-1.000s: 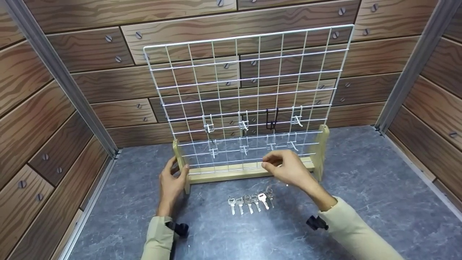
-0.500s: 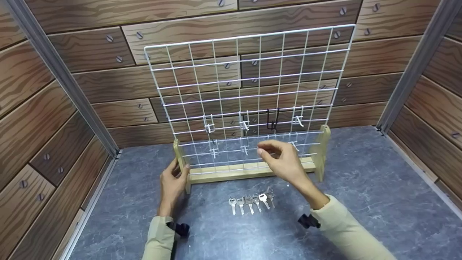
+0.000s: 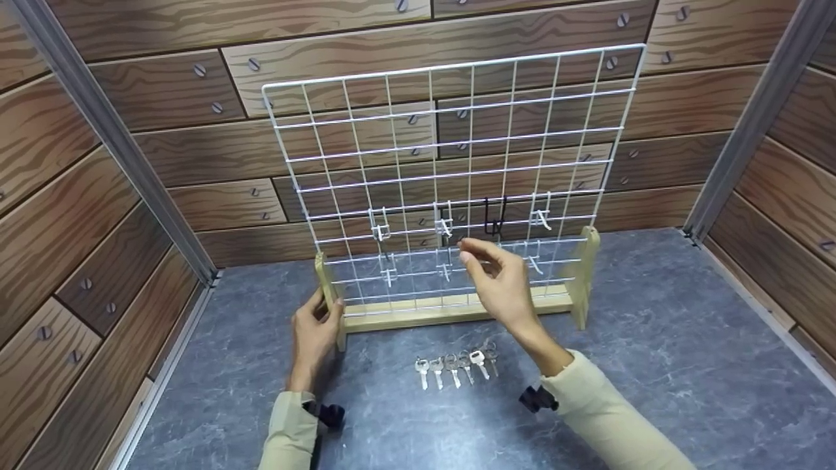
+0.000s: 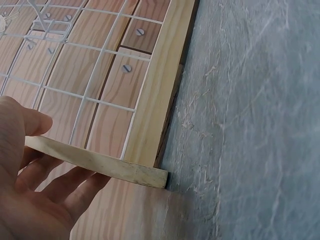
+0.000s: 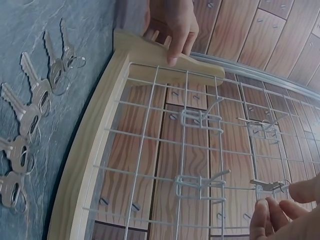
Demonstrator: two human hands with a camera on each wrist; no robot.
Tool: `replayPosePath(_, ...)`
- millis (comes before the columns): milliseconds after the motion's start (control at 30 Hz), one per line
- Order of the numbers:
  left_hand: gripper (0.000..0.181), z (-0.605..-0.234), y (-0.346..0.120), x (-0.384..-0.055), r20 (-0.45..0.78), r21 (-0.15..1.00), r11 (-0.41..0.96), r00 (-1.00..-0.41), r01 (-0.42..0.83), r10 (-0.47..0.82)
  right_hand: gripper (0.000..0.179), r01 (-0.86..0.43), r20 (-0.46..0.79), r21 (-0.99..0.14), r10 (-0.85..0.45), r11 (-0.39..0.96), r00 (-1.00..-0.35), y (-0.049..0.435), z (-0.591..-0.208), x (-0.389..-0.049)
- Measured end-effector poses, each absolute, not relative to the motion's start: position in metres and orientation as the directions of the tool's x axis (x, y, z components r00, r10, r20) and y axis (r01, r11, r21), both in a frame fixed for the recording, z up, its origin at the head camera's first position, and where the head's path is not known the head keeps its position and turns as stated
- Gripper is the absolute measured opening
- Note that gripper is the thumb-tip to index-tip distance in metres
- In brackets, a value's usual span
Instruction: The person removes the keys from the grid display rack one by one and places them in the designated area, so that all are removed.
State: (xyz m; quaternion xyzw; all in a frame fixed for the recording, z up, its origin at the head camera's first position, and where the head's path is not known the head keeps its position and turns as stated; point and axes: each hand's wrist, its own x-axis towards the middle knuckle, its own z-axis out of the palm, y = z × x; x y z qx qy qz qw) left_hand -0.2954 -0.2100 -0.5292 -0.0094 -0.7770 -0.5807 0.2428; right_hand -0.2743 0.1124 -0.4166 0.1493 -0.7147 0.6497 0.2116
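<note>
A white wire grid [image 3: 450, 130] stands upright in a wooden stand [image 3: 418, 318]. My left hand [image 3: 315, 333] grips the stand's left end board [image 4: 100, 165], thumb on one side and fingers on the other. In front of the grid, my right hand [image 3: 503, 281] has thumb and forefinger drawn together, beside the second upper hook [image 3: 445, 226]. At its fingertips in the right wrist view, a key [image 5: 270, 186] has its ring against my thumb; the forefinger's contact is hidden. Another key [image 5: 252, 121] hangs at the neighbouring hook.
Several keys with rings [image 3: 455, 369] lie in a row on the grey tabletop [image 3: 418, 431] before the stand. White hooks [image 3: 388, 274] and one black hook [image 3: 494, 219] are on the grid's lower half. Wood-patterned walls [image 3: 196, 156] enclose the back and sides.
My right hand has moved up and to the left along the grid, from the lower right hooks toward the second upper hook. My left hand stays on the stand's end.
</note>
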Motion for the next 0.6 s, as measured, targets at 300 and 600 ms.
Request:
replayPosePath(300, 0.045, -0.529, -0.209, -0.294, 0.393, 0.888, 0.358, -0.881, 0.289, -0.263, 0.026, -0.516, 0.52, -0.854, 0.116, 0.071, -0.846, 0.103, -0.414, -0.281)
replayPosePath(600, 0.043, -0.528, -0.209, -0.294, 0.4, 0.883, 0.369, -0.878, 0.291, -0.265, 0.025, -0.523, 0.522, -0.851, 0.164, 0.039, -0.837, 0.093, -0.413, -0.288)
